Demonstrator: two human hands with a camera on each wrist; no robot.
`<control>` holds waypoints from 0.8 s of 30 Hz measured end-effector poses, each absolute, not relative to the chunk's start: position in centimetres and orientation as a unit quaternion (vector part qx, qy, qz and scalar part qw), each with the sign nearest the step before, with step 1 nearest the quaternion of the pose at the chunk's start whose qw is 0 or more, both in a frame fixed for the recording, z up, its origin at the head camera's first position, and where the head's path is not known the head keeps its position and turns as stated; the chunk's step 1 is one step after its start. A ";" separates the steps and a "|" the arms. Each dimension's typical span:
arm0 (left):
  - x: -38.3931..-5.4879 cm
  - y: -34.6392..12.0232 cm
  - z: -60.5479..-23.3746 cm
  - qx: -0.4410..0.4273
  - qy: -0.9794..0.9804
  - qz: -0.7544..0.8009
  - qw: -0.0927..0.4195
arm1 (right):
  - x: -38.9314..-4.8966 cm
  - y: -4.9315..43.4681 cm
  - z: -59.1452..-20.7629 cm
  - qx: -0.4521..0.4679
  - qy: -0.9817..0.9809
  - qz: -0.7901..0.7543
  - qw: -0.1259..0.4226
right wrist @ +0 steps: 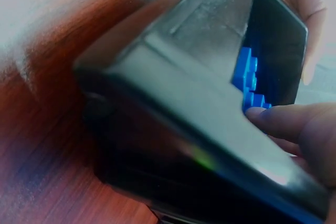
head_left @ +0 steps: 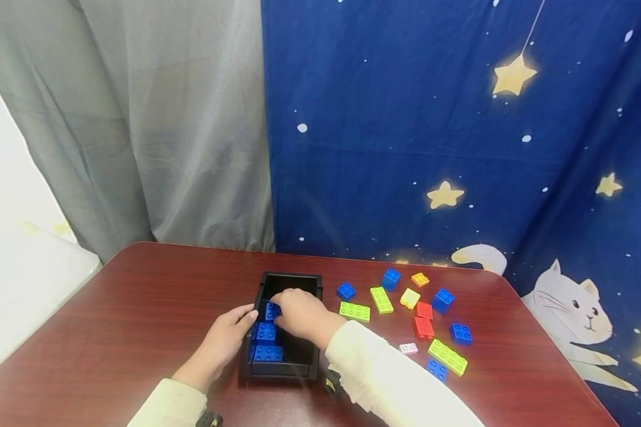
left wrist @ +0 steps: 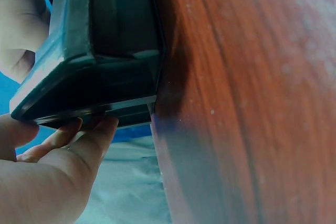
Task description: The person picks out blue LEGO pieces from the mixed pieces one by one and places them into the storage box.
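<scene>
A black rectangular bin [head_left: 280, 370] stands on the table. My left hand [head_left: 221, 341] holds its left wall, thumb at the rim and fingertips [left wrist: 107, 127] against the outer side. Reaching into the bin from the right, my right hand [head_left: 302, 314] pinches a blue toy building brick [head_left: 271, 311] near the left wall. Two more blue bricks sit closer to the front, a middle one [head_left: 266, 333] and a front one [head_left: 269, 354]. In the right wrist view, a fingertip [right wrist: 257, 113] meets the studs of a blue brick [right wrist: 258, 99], and the bin's near wall hides the rest.
Loose bricks lie on the table right of the bin: several blue ones [head_left: 443, 300], lime green ones [head_left: 355, 311], two red [head_left: 424, 328], a pale yellow [head_left: 409, 298], an orange [head_left: 419, 279] and a pink [head_left: 408, 349]. Curtains [head_left: 208, 148] hang behind the table.
</scene>
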State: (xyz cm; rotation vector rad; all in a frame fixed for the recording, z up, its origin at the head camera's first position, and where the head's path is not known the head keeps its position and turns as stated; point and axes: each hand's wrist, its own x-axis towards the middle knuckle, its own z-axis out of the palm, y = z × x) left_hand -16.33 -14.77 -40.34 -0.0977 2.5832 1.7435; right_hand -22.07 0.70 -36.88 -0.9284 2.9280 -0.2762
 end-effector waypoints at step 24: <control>-16.3 -14.8 -40.3 -0.034 0.833 0.552 0.010 | -22.7 1.0 -36.8 -0.322 0.938 -0.097 0.085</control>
